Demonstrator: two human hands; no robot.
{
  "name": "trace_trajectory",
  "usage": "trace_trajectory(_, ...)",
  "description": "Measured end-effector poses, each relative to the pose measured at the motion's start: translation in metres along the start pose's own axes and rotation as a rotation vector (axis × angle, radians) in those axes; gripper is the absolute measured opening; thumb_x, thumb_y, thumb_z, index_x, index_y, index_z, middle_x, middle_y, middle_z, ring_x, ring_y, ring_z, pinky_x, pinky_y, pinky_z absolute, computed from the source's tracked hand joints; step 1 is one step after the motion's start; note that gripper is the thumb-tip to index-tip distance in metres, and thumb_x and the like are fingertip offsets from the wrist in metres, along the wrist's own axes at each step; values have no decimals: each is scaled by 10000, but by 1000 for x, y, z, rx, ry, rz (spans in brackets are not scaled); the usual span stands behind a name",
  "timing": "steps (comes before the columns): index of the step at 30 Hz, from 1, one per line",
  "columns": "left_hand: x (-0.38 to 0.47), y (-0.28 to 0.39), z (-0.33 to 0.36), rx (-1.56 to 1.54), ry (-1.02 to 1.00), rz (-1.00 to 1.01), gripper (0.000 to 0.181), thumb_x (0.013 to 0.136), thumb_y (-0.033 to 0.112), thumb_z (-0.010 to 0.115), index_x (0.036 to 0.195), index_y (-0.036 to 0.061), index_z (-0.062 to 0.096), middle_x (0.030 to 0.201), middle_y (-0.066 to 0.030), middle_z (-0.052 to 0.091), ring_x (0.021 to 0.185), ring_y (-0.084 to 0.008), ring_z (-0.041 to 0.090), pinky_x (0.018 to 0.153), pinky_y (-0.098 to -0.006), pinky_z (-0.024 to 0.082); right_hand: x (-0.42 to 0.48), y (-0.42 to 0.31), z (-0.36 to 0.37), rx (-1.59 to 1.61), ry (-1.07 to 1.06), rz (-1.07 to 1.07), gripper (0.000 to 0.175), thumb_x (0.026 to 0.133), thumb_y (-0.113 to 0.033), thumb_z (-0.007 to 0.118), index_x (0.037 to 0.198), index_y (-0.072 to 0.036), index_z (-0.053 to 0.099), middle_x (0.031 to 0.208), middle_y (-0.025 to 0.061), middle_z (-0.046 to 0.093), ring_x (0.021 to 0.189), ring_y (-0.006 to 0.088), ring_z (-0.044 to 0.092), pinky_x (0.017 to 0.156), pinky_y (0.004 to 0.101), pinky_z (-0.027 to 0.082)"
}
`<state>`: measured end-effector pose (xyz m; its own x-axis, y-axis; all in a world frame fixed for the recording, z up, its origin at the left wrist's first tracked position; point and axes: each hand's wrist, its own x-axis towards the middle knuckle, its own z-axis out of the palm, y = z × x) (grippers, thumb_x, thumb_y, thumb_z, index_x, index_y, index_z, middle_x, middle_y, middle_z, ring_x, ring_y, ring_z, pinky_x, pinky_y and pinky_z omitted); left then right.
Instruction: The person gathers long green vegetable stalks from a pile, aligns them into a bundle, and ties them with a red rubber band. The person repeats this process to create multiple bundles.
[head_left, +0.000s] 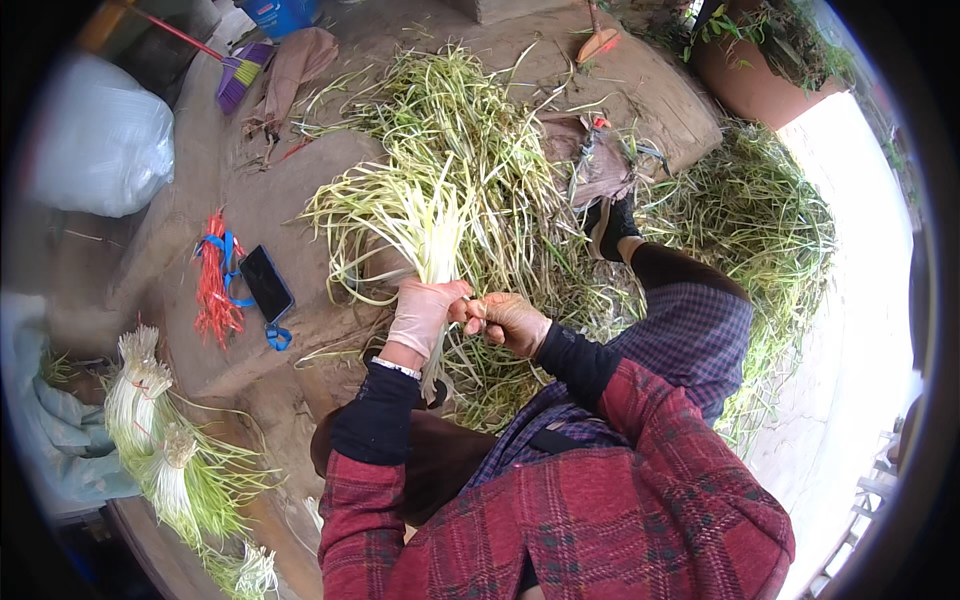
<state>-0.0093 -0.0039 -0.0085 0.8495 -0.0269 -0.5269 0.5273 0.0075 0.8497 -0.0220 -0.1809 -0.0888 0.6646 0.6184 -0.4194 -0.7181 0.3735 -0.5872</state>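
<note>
My left hand (421, 311), in a thin translucent glove, grips a bunch of pale yellow-green leafy stalks (435, 240) that look like garlic chives. Their leaves fan out away from me, and the white stem ends hang below my fist. Close against it on the right is my right hand (516, 324), gloved too, its fingertips pinched on a thin leaf strand at the bunch's side. Under and beyond both hands spreads a heap of loose leaves (487, 135), green and yellowed.
Left of the hands lie a phone (267, 285) with a blue strap and a bundle of red ties (217, 289). Tied bunches of chives (169, 465) rest at lower left. Further off are a purple broom (241, 75), a stuffed plastic bag (105, 142), and a plant pot (757, 75).
</note>
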Motion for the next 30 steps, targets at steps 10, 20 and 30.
trace_trajectory(10, 0, 37, -47, -358, 244, 182, 130, 869, 55, 639, 873, -61, 699, 670, -43, 636, 532, -106, 530, 499, -271, 455, -6, -26, -59, -1074, 312, -203, 169, 880, -185, 710, 844, -21, 685, 672, 79, 671, 570, 160, 616, 518, 323, 474)
trace_trajectory(20, -61, 85, -138, -726, 267, 392, 145, 949, 136, 586, 984, 5, 638, 594, 52, 467, 551, -81, 474, 601, -256, 434, -2, 19, -192, -1840, 397, -203, 154, 845, -228, 607, 887, -110, 697, 939, 150, 688, 867, 327, 669, 751, 430, 528)
trace_trajectory(30, -69, 72, -138, -645, 297, 275, 148, 899, 151, 660, 971, 21, 653, 602, 44, 496, 549, -97, 468, 598, -271, 435, -4, -38, -107, -1917, 271, 118, 323, 897, -383, 581, 912, -92, 721, 868, 153, 702, 843, 335, 676, 779, 419, 537)
